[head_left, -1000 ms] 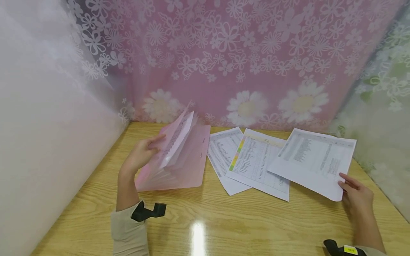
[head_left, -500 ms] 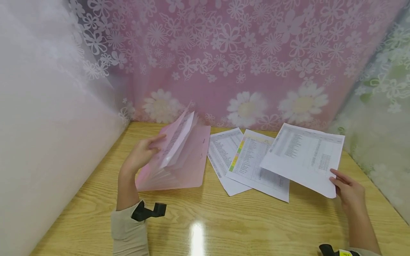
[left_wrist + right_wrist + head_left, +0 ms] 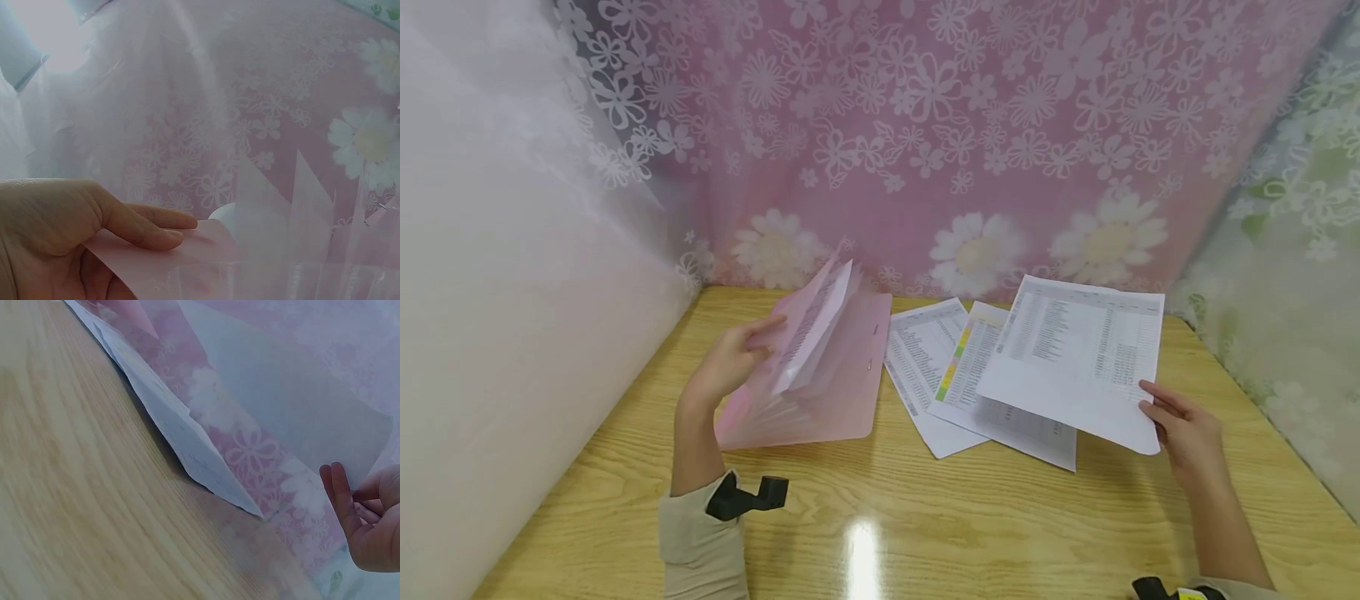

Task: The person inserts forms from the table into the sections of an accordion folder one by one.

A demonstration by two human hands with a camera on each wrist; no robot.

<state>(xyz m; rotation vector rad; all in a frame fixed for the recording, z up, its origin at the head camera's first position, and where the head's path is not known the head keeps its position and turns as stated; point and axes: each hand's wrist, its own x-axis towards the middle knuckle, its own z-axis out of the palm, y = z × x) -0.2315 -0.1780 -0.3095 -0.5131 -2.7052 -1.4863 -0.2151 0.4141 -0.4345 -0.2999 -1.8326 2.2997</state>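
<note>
My left hand (image 3: pixel 727 364) grips the raised front cover of a pink folder (image 3: pixel 842 408), thumb on one face and fingers on the other. Inside the folder, clear sleeves fan upward, one with a printed sheet (image 3: pixel 814 333) in it. My right hand (image 3: pixel 1185 429) pinches a printed sheet (image 3: pixel 1075 358) by its lower right corner. In the right wrist view this held sheet (image 3: pixel 281 387) hangs raised above the others. Beneath it in the head view lies a sheet with a colored strip (image 3: pixel 958 367), partly covered. Another printed sheet (image 3: pixel 925 358) lies beside the folder, overlapped by the colored one.
The wooden table (image 3: pixel 925 533) meets a pink floral curtain (image 3: pixel 925 167) at the back. A pale wall (image 3: pixel 535 292) stands on the left and a floral sheet (image 3: pixel 1300 333) on the right. Each wrist carries a black camera mount (image 3: pixel 748 497).
My right hand has moved left with its sheet, which now covers more of the colored-strip sheet. My left hand and the folder have stayed in place.
</note>
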